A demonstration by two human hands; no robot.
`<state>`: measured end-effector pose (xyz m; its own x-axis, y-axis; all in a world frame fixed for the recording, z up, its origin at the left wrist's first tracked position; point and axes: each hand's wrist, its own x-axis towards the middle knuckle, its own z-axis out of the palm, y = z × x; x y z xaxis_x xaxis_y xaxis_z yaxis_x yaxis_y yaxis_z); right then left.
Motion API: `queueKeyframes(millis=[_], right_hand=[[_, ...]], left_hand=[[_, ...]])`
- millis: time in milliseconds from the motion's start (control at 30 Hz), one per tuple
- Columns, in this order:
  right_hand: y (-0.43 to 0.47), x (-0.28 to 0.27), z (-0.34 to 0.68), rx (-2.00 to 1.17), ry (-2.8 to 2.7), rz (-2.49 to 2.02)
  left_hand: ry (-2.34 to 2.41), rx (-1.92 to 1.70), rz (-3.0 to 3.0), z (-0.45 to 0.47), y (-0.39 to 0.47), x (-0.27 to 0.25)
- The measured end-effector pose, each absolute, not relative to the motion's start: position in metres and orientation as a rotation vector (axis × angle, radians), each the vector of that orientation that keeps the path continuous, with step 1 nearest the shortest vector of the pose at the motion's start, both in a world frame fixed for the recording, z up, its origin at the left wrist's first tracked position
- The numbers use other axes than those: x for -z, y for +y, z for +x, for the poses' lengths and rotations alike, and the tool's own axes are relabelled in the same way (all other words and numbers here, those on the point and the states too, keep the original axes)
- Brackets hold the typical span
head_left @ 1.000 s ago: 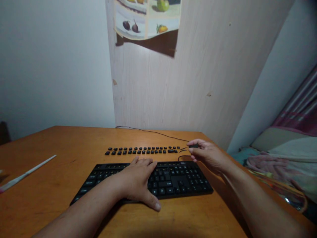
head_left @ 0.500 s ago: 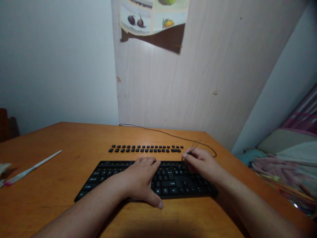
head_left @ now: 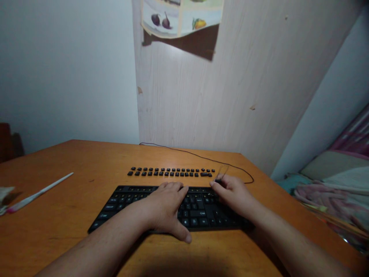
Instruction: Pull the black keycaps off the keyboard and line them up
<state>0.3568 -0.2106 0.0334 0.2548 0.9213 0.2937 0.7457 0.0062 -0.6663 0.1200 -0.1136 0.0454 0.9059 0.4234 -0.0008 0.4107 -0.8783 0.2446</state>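
A black keyboard (head_left: pixel 198 212) lies on the wooden table with bare switch spots along its upper rows. My left hand (head_left: pixel 165 207) rests flat across its middle, fingers spread and thumb over the near edge. At the keyboard's upper right, my right hand (head_left: pixel 230 190) pinches a wire keycap puller (head_left: pixel 223 171), whose thin loops stick up past the fingers. Something small and dark shows at the fingertips; I cannot tell if it is the puller's handle or a keycap. Beyond the keyboard, loose keycaps (head_left: pixel 205 174) are laid out in two rows.
The keyboard's black cable (head_left: pixel 201 156) curves over the table (head_left: pixel 98 157) behind the keycaps. A white stick with a pink end (head_left: pixel 40 192) lies at left, near a pale crumpled item (head_left: pixel 5 193). A wall stands behind; a bed with blankets (head_left: pixel 319 196) is at right.
My right hand has turned slightly, and the puller's wire loops now stand more upright. The left hand keeps its place on the keyboard. The whole view has shifted a little.
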Motion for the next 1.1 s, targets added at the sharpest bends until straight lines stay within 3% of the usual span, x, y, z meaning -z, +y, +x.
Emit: queueKeyframes(millis=[467, 800, 1100], right_hand=[[-0.207, -0.023, 0.346, -0.239, -1.548, -1.829], [-0.200, -0.017, 0.354, -0.459, -1.418, -1.694], [-0.200, -0.019, 0.354, -0.367, -1.358, -1.706]], left_hand=[[0.643, -0.053, 2.858, 0.120, -0.115, -0.046], [0.625, -0.076, 2.847, 0.120, -0.115, -0.047], [0.619, -0.059, 2.888, 0.120, -0.114, -0.044]])
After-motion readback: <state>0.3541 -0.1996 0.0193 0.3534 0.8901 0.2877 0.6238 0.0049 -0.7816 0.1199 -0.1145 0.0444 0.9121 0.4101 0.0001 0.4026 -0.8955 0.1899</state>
